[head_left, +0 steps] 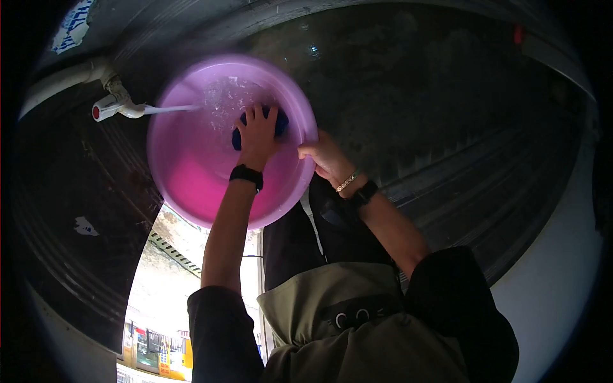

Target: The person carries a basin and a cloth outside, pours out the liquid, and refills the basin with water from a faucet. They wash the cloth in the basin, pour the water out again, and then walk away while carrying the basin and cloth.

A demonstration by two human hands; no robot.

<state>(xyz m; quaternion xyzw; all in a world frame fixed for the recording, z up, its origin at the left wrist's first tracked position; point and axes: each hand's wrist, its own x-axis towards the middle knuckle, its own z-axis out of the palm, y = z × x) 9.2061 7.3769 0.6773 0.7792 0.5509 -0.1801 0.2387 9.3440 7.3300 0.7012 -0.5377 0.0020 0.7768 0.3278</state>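
Your left hand (258, 135) spreads wide over 1 dark-blue item (281, 124) inside the pink basin (201, 185); your right hand (327, 156) grips its rim. 1 tap (118, 107) runs water in.

Left of the basin (198, 188) is the tap (120, 106); in the basin, under the left hand (259, 133), lies a bundle (281, 123).

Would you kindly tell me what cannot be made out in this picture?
All in the head view:
- Dark blue item: full shape, hidden by the left hand.
- Right hand: most fingertips, hidden behind the rim of the pink basin.
- Paper scrap, top left: lettering, too small and blurred.
- Bright area, lower left: detail, washed out by glare.
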